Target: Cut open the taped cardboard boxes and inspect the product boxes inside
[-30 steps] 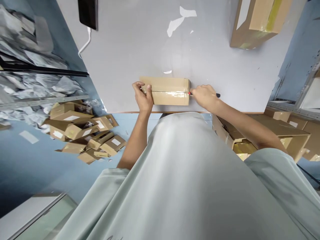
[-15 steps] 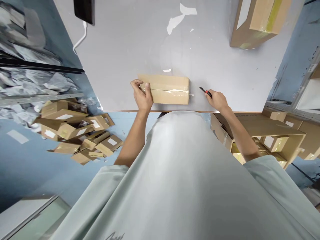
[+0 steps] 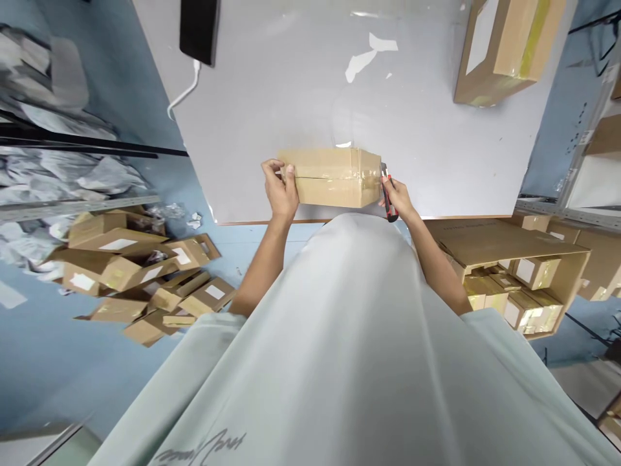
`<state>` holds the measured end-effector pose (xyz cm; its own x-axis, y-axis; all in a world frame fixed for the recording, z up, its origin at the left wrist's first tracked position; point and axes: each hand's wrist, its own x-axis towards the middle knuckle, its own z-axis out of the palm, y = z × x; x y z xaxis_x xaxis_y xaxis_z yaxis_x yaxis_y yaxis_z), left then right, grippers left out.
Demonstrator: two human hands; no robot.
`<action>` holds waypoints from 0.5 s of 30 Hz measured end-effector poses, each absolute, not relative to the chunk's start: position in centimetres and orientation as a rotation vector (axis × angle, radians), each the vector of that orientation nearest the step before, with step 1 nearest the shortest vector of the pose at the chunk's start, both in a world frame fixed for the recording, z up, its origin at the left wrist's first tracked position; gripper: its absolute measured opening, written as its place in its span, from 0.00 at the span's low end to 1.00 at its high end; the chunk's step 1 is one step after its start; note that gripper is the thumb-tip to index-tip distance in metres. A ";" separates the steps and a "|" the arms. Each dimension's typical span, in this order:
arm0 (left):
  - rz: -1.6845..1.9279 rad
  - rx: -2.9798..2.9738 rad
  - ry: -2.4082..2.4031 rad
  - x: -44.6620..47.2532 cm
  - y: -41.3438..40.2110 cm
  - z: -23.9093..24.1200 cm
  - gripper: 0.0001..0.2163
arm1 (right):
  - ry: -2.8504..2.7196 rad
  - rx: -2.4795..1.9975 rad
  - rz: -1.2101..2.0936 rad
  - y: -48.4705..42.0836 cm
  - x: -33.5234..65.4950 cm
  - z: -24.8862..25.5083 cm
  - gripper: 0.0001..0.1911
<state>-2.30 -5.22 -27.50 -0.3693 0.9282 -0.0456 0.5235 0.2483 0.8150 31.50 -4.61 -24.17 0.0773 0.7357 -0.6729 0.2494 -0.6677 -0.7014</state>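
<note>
A small brown cardboard box with clear tape over its top seam lies near the front edge of the grey table. My left hand grips its left end, thumb on top and fingers around the far corner. In my right hand is a red and black utility knife, held with its blade end at the box's right end face. That end face is tilted into view. Whether the blade touches the tape cannot be made out.
A larger taped carton stands at the table's back right. A phone with a white cable lies at the back left, and paper scraps lie mid-table. Opened boxes are heaped on the floor left; a big carton holding small boxes sits right.
My right hand has brought the utility knife leftward to the box's right end and turned it more upright. The box's right end now shows, tilted up. The camera view has shifted slightly.
</note>
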 end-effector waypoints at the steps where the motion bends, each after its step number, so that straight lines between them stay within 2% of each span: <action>1: 0.991 1.328 2.010 -3.0 -5.3 -27.6 0.30 | -1.009 -1.955 1.597 -4.7 30.7 -23.1 0.28; 5: 1.029 1.322 1.959 -3.5 -5.6 -29.0 0.33 | -1.309 -2.040 1.360 -5.9 29.0 -17.4 0.31; 10: 0.995 1.247 1.623 0.6 -5.2 -32.3 0.37 | -1.698 -2.273 0.964 -7.9 28.7 -10.3 0.36; 15: 0.889 1.420 1.367 2.1 -4.8 -32.6 0.35 | -1.834 -2.416 0.776 -8.7 26.7 -8.0 0.37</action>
